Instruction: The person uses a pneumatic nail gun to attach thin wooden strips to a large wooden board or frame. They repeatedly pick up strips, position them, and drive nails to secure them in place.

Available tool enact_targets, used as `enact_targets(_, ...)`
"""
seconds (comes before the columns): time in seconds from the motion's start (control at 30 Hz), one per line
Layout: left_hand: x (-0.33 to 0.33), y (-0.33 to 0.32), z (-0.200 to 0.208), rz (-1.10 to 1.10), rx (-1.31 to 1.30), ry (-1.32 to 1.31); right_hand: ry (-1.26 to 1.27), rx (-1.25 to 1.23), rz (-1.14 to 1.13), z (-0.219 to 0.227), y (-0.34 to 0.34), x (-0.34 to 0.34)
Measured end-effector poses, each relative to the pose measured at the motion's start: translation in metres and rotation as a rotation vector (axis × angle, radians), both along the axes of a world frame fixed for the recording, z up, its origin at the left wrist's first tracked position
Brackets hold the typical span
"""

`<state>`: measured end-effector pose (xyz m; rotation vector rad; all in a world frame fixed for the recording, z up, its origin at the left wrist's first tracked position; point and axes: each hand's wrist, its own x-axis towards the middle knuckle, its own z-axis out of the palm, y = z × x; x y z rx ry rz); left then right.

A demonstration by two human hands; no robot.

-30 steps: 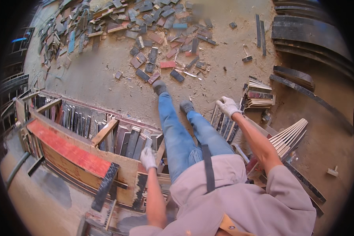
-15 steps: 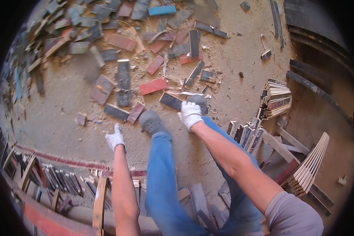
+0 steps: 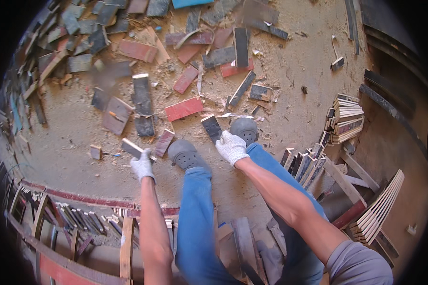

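My left hand (image 3: 141, 166), in a white knit glove, is closed on the near end of a short dark wooden board (image 3: 133, 148) with a pale cut edge. Just in front of my right shoe, my gloved right hand (image 3: 232, 148) grips the lower end of another dark wooden board (image 3: 211, 127). That board's far end points forward and left. Between the two boards lie a small reddish block (image 3: 164, 142) and, farther ahead, a red board (image 3: 184, 109). My fingertips are partly hidden behind the gloves and the boards.
Scrap boards (image 3: 81, 64) heap up at the far left. Stacked wood strips (image 3: 348, 118) stand on the right, with a fanned bundle (image 3: 378, 209) nearer me. A wooden frame (image 3: 126, 244) crosses the lower left. My grey clogs (image 3: 185, 154) stand among the pieces.
My left hand has closed on the dark board and shifted it toward me. The board in my right hand has turned more lengthwise. The view has moved slightly.
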<state>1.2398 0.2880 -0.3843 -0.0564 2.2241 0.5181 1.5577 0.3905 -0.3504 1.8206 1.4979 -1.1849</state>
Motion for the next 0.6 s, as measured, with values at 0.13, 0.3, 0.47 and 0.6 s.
enact_targets(0.13,0.057,0.036,0.109,0.236,0.214,-0.308,-0.033,0.067,0.009,0.038,0.013,0.002)
enact_targets(0.3,0.116,0.080,0.176,0.165,0.176,-0.307,-0.224,0.019,0.048,0.007,0.020,-0.027)
enact_targets(0.47,0.163,0.089,0.171,0.248,0.211,-0.391,-0.183,0.144,-0.072,-0.071,-0.011,-0.032)
enact_targets(0.6,0.170,0.090,0.159,0.138,0.159,-0.351,0.072,-0.045,-0.173,-0.052,0.000,-0.011)
